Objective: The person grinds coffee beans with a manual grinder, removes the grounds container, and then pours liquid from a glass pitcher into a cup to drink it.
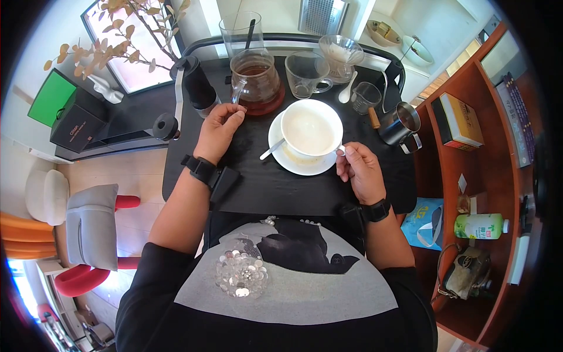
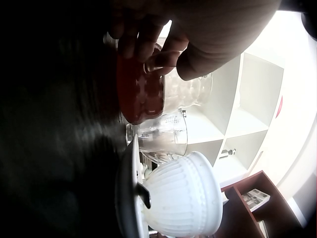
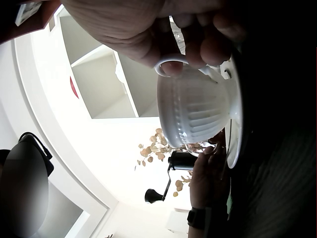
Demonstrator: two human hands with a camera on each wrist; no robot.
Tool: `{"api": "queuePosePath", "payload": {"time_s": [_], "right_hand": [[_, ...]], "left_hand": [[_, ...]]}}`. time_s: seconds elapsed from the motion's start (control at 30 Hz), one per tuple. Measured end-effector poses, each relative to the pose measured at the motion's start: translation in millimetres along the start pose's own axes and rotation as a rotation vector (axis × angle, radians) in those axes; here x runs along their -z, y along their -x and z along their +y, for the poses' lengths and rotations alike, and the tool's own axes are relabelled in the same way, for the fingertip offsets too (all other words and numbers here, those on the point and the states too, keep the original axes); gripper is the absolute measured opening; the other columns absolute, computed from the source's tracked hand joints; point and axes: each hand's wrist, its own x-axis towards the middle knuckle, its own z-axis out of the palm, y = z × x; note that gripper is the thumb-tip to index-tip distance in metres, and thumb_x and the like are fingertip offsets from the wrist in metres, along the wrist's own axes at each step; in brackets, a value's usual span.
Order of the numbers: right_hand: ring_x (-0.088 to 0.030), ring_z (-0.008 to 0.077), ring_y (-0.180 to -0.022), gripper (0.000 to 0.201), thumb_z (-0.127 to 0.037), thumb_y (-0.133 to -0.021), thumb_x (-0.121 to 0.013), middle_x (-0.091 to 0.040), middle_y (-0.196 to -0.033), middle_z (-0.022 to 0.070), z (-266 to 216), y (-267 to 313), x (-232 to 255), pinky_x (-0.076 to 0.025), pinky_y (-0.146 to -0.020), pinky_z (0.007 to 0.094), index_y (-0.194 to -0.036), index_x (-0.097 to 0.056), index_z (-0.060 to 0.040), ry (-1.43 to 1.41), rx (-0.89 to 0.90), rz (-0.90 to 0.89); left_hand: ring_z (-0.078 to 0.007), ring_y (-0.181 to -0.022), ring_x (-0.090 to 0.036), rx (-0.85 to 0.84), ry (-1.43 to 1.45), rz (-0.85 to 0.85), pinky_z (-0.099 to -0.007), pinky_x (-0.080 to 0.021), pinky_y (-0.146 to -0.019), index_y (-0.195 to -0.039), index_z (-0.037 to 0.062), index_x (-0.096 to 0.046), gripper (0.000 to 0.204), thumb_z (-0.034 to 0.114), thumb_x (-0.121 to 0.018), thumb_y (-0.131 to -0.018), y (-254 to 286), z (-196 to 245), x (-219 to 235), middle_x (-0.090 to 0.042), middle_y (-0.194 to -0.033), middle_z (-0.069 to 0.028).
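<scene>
A ribbed white cup (image 1: 311,130) stands on a white saucer (image 1: 306,169) and holds pale, milky liquid. My right hand (image 1: 363,173) grips the cup's handle (image 3: 163,61), with a finger through the loop. A small spoon (image 1: 271,150) lies on the saucer, left of the cup. My left hand (image 1: 218,130) is beside a glass carafe (image 1: 256,85) of reddish-brown liquid; its thumb and fingertips pinch the lower end of the carafe's handle (image 1: 238,91). In the left wrist view, the carafe (image 2: 143,91) is partly hidden behind the fingers.
Behind the cup stand a glass measuring cup (image 1: 307,76), a glass dripper (image 1: 340,56), a white spoon (image 1: 347,88) and a small glass (image 1: 366,97). A metal pitcher (image 1: 400,126) is at the right, a black hand grinder (image 1: 198,85) at the left. A rail (image 1: 293,37) edges the black table.
</scene>
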Motion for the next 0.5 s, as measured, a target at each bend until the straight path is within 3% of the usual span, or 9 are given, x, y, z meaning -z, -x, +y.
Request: {"api": "queuePosePath", "payload": {"time_s": [0.5], "right_hand": [[-0.050,0.0071,-0.058,0.021,-0.019,-0.091,-0.047,-0.055,-0.070,0.0016,1.0,-0.3,2.2,-0.038,-0.048,0.0181,-0.090,-0.058,-0.0012,-0.014,-0.016,-0.017]], "left_hand": [[-0.0054,-0.080,-0.051,0.006,0.012,-0.009,-0.0197,-0.041,-0.075,-0.094,0.0035,-0.060,0.014,0.013,-0.058,-0.084,0.3,0.8,0.0,-0.058,-0.087,0.0016]]}}
